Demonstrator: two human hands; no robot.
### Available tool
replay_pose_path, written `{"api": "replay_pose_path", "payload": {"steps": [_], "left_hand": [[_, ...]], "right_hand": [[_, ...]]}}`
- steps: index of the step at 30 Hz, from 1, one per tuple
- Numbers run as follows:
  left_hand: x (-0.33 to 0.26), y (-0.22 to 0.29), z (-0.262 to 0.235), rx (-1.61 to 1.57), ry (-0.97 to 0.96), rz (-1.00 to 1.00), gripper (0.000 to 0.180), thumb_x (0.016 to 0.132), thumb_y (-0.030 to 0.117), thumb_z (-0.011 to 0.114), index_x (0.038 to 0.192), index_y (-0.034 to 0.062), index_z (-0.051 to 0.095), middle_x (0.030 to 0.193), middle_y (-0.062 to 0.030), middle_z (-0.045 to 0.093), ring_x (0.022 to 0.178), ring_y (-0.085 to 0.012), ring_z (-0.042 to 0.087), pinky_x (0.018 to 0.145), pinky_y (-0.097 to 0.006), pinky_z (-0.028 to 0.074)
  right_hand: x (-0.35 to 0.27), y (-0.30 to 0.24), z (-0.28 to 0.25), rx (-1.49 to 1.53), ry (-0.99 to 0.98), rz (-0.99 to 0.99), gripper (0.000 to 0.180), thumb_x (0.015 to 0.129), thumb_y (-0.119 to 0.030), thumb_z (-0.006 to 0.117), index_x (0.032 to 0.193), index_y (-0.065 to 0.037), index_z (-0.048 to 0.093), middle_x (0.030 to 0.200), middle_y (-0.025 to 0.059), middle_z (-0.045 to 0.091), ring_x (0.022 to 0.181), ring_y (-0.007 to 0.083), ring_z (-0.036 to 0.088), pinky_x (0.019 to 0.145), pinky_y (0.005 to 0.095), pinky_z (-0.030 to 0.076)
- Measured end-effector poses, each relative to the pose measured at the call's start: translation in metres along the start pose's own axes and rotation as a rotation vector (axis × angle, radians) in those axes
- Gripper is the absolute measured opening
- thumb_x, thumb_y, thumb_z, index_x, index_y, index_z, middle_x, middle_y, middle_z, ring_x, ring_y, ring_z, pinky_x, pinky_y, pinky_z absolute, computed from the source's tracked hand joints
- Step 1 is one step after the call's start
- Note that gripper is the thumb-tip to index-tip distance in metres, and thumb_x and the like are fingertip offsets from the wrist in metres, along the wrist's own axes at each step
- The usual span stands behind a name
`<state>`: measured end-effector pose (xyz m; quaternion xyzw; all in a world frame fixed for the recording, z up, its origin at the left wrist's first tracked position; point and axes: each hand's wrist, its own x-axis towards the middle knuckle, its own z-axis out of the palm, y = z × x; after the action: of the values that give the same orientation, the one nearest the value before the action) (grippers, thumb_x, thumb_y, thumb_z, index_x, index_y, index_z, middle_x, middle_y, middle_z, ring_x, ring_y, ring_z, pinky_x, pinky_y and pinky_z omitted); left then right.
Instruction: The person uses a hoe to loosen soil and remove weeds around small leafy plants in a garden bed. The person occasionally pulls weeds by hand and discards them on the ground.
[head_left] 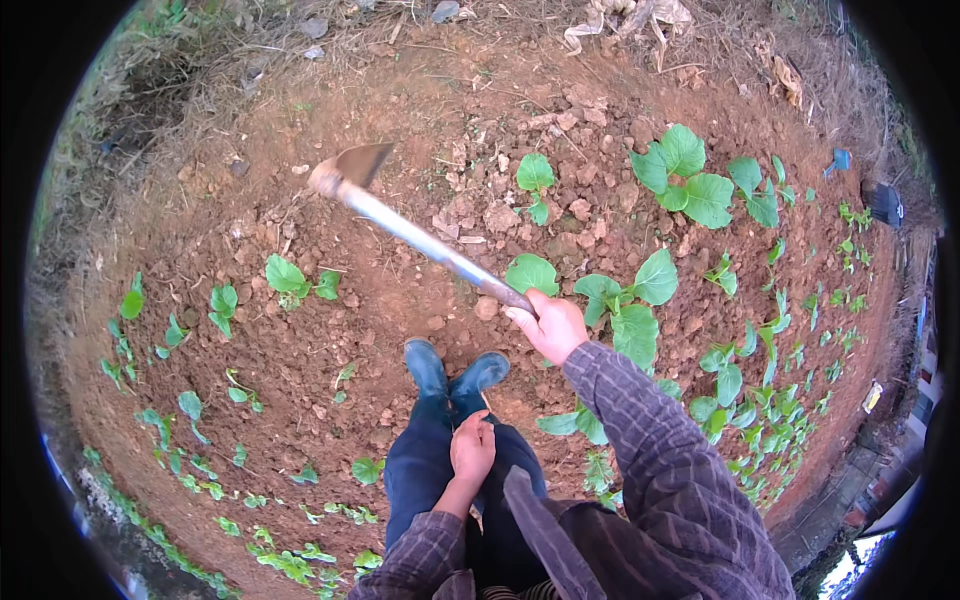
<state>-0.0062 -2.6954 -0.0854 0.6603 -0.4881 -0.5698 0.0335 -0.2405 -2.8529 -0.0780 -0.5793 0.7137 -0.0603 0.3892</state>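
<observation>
My right hand (551, 324) grips the near end of a long metal-handled hoe (420, 238). Its muddy blade (352, 166) is raised over bare red soil at the upper left. My left hand (472, 448) rests closed against my thigh, on dark blue trousers, holding nothing I can see. My two blue rubber boots (452, 374) stand on the soil just below the hoe handle. Both forearms wear a dark checked sleeve.
Young leafy green plants grow around me: a large cluster (686, 178) at the upper right, one (534, 180) near the hoe handle, smaller seedlings (290, 278) to the left. Clods of red earth (500, 215) lie ahead. Dry grass borders the far edge.
</observation>
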Motion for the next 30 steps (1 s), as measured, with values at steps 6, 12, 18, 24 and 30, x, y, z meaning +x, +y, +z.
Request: {"api": "replay_pose_path", "payload": {"steps": [6,12,18,24,30], "left_hand": [[0.011,0.036,-0.033,-0.059,0.001,0.027,0.028,0.090,0.012,0.061,0.117,0.0023,0.061,0.088,-0.0100,0.068,0.080,-0.0204,0.066,0.076,-0.032,0.052],[0.027,0.172,-0.092,-0.389,0.043,0.173,0.026,0.096,0.006,0.056,0.121,-0.0007,0.058,0.099,-0.0056,0.067,0.086,-0.0096,0.061,0.078,-0.024,0.050],[0.036,0.133,-0.064,-0.287,-0.168,-0.032,0.028,0.096,0.007,0.057,0.122,0.0001,0.056,0.099,-0.0052,0.066,0.090,-0.0089,0.060,0.081,-0.022,0.048],[0.091,0.084,-0.086,0.009,-0.193,-0.079,0.028,0.090,0.016,0.061,0.115,0.0024,0.061,0.080,-0.0114,0.069,0.071,-0.0196,0.068,0.068,-0.032,0.054],[0.148,0.123,-0.125,-0.137,-0.184,-0.130,0.026,0.091,0.015,0.060,0.113,0.0023,0.062,0.084,-0.0107,0.070,0.074,-0.0194,0.068,0.070,-0.031,0.054]], "right_hand": [[-0.029,0.092,0.006,0.078,-0.194,0.514,0.049,0.093,-0.054,0.053,0.101,-0.007,0.065,0.076,0.0181,0.065,0.075,0.0357,0.065,0.071,0.0460,0.051],[-0.009,0.041,-0.007,0.047,-0.102,0.312,0.051,0.093,-0.055,0.050,0.096,-0.007,0.064,0.073,0.0169,0.065,0.070,0.0357,0.065,0.065,0.0476,0.051],[0.081,-0.061,-0.030,0.050,0.072,-0.172,0.045,0.093,-0.053,0.052,0.093,-0.009,0.059,0.066,0.0126,0.063,0.060,0.0325,0.064,0.053,0.0470,0.049],[0.105,0.059,-0.025,0.005,-0.118,0.449,0.050,0.093,-0.057,0.050,0.096,-0.009,0.063,0.074,0.0133,0.067,0.070,0.0330,0.067,0.066,0.0462,0.052],[0.094,-0.007,-0.062,0.015,-0.032,0.414,0.045,0.094,-0.051,0.052,0.093,-0.007,0.060,0.068,0.0171,0.064,0.067,0.0372,0.065,0.062,0.0485,0.051]]}}
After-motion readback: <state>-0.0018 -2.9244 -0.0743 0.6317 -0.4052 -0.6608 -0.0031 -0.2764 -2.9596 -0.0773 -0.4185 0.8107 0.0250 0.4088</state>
